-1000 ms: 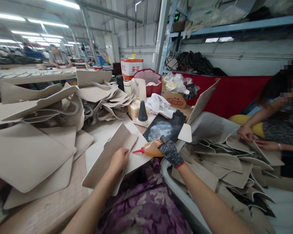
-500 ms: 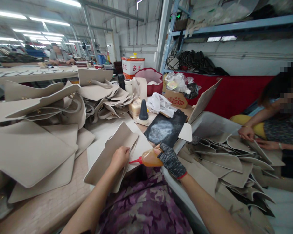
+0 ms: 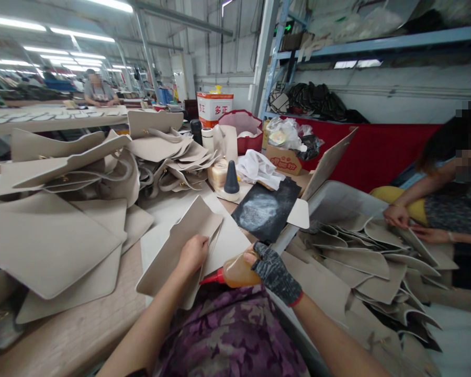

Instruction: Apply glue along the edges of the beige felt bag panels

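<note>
My left hand (image 3: pixel 193 255) is closed on the right edge of a folded beige leather bag panel (image 3: pixel 168 248), which lies tilted over the front of the table. In a fingerless grey knit glove, my right hand (image 3: pixel 273 269) grips a glue bottle (image 3: pixel 238 270) of amber liquid. The bottle lies nearly level, and its red nozzle (image 3: pixel 212 277) points left at the panel's open edge, just below my left fingers. Whether the tip touches the leather I cannot tell. A white board (image 3: pixel 227 241) lies under the panel.
Beige bag pieces (image 3: pixel 51 241) are heaped at left. Ahead stand a dark cone (image 3: pixel 231 178) and a black sheet (image 3: pixel 259 209) with white smears. At right, a bin (image 3: pixel 337 196) holds many panels, and another person's hands (image 3: pixel 396 215) work there.
My right hand has brought the glue bottle down and slightly left, so the nozzle sits lower along the panel's edge. My left hand and the panel have hardly moved.
</note>
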Motion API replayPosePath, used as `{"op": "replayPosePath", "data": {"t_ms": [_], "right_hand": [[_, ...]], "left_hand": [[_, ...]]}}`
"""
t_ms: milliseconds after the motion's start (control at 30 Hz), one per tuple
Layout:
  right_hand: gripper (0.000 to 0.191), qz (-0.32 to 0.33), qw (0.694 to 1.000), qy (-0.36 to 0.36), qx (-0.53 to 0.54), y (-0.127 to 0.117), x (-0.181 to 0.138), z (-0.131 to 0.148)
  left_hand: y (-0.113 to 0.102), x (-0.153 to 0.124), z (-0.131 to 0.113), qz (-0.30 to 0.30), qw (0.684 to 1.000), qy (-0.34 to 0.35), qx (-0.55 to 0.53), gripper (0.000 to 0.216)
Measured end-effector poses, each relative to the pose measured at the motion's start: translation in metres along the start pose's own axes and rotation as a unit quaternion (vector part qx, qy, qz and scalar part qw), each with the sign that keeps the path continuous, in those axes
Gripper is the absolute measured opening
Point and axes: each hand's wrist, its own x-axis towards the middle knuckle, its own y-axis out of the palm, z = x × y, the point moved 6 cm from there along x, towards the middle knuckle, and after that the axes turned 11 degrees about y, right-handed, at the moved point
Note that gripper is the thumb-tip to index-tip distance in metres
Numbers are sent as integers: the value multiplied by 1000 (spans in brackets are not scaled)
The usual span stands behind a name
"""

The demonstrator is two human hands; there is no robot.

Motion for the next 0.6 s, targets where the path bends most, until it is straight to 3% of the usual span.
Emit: {"op": "replayPosePath", "data": {"t_ms": [333,500,600], "right_hand": [[22,54,994,59,68,-4,4,-9],[31,10,952,145,269,-21,24,-32],[44,-2,933,151,326,-15,33,-33]], "left_hand": [[1,-1,0,1,1000,11,12,32],[4,-6,-2,7,999,44,28,36],[7,-14,-9,13,996,73,42,34]]}}
